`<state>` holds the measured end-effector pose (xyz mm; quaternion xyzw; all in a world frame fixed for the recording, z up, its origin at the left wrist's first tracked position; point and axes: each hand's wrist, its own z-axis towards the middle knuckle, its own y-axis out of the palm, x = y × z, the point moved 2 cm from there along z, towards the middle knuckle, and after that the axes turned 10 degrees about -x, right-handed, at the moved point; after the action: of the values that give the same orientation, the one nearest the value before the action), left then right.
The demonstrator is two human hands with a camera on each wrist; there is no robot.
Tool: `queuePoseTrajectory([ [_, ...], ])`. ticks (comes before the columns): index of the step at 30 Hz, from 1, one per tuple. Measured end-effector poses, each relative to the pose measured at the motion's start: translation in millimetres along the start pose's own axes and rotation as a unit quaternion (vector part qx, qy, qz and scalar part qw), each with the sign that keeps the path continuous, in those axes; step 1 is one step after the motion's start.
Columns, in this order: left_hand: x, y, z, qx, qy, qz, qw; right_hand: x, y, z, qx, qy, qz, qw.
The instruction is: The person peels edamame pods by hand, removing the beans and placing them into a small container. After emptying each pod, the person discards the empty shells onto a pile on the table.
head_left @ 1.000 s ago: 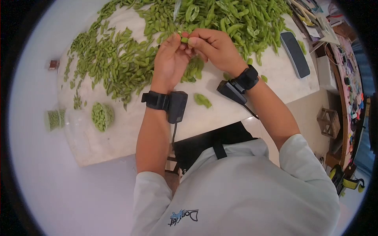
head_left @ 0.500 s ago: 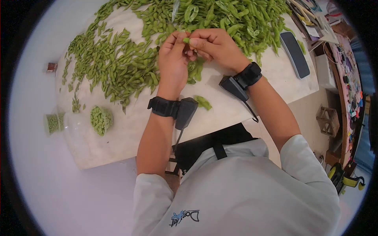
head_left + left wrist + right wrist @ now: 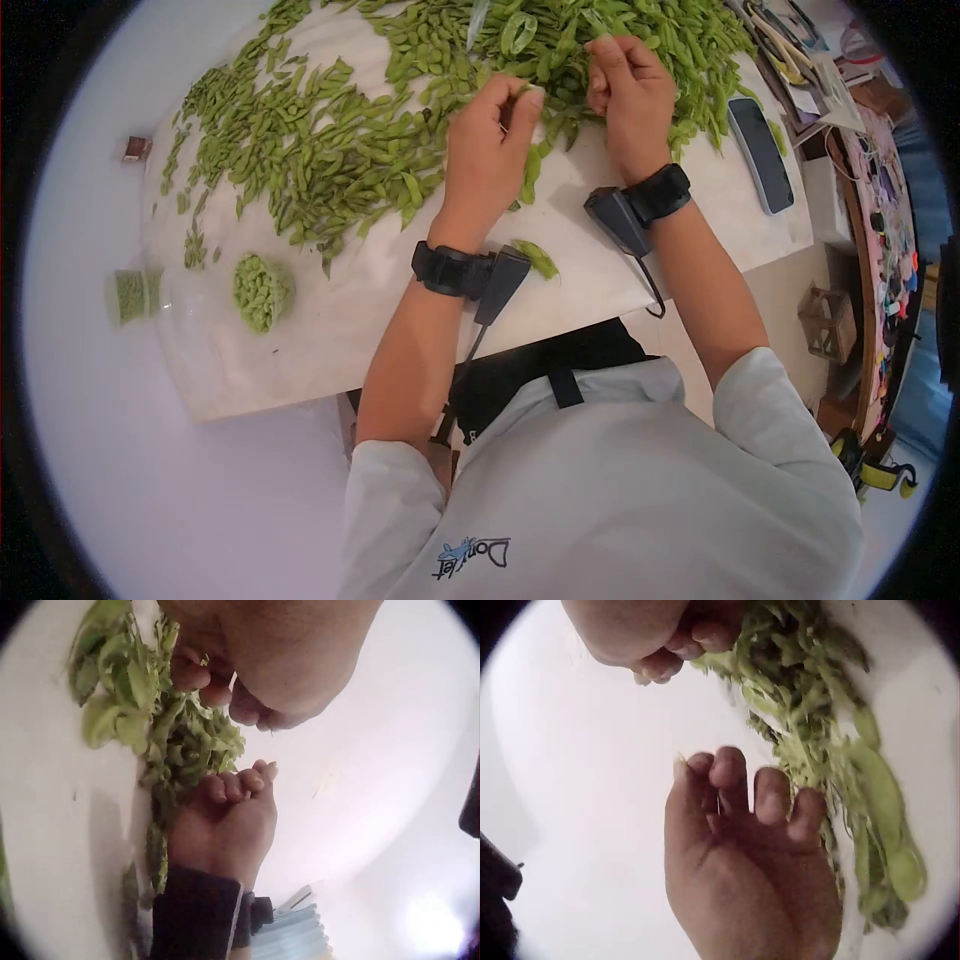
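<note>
Reading on the shirt (image 3: pixel 620 470): dark letters, "Don" and what looks like "let", beside a small blue drawing (image 3: pixel 458 551); the print stands upside down in the head view.
Lone pod (image 3: pixel 537 260): green, on the bench (image 3: pixel 350 350) just beside the left wrist camera (image 3: pixel 503 280); its long axis slants, one end away and leftward, the other toward the person and rightward.
Nearer pod (image 3: pixel 531 176): just right of the left hand, long axis running roughly away from the person.
Pod heap (image 3: pixel 695 60): thick across the far side of the bench, pods pointing many ways.
Scattered pods (image 3: pixel 330 165): left of the left hand, many lying aslant, in no single direction.
Left hand (image 3: pixel 490 145): over the near edge of the pods, thumb and forefinger drawn together, other fingers curled; whether the grip pinches a small piece, I cannot tell.
Right hand (image 3: pixel 638 95): apart from the left, at the heap, fingers bent; whether its grip holds a pod, I cannot tell.
Beans (image 3: pixel 257 293): pale green, filling a clear tub on the bench's left.
Phone (image 3: pixel 762 155): dark screen, long axis slanting from far left to near right.
</note>
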<state>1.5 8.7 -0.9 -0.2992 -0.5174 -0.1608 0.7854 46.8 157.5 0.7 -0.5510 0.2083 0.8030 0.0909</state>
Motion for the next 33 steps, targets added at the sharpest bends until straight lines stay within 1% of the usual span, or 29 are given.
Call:
queuePoseTrajectory([
  [1, 4, -1, 1, -0.011, 0.005, 0.004, 1.0, 0, -2, 1, 0.004, 0.0, 0.003, 1.0],
  [2, 8, -2, 1, -0.027, -0.022, 0.033, 0.999, -1, -3, 1, 0.008, 0.001, 0.006, 1.0],
  [3, 13, -3, 0, -0.043, -0.048, 0.062, 0.996, 0, 0, 1, -0.01, -0.01, 0.023, 1.0],
  [6, 9, -6, 1, -0.072, -0.105, 0.113, 0.985, -5, 10, -4, -0.023, -0.021, -0.063, 0.998],
  [7, 6, -7, 0, -0.077, -0.121, 0.126, 0.982, -5, 9, -4, -0.039, -0.014, -0.054, 0.998],
  [10, 6, -11, -1, 0.053, -0.05, 0.085, 0.994, -9, 13, -6, -0.047, -0.018, -0.092, 0.995],
  [13, 1, -6, 4, 0.107, 0.036, -0.011, 0.994, -7, 14, -6, -0.089, -0.021, -0.106, 0.99],
  [16, 2, -8, 4, 0.055, 0.017, -0.147, 0.987, -7, 16, -7, -0.142, -0.025, -0.142, 0.979],
  [19, 8, -9, 3, 0.007, 0.027, -0.231, 0.972, -6, 18, -8, -0.162, -0.039, -0.156, 0.974],
  [22, 5, -11, 1, 0.02, -0.007, -0.2, 0.979, 3, 15, -7, -0.182, -0.02, -0.146, 0.972],
  [25, -1, -13, 3, 0.013, -0.024, -0.231, 0.973, 7, 15, -6, -0.193, -0.025, -0.172, 0.966],
  [28, -5, -14, 4, 0.001, -0.037, -0.261, 0.965, 0, 17, -8, -0.196, -0.023, -0.233, 0.952],
  [31, -15, -16, 4, 0.004, -0.057, -0.333, 0.941, -5, 20, -10, -0.209, -0.074, -0.236, 0.946],
  [33, -18, -17, 4, -0.012, -0.065, -0.325, 0.943, -4, 18, -10, -0.221, -0.06, -0.251, 0.941],
])
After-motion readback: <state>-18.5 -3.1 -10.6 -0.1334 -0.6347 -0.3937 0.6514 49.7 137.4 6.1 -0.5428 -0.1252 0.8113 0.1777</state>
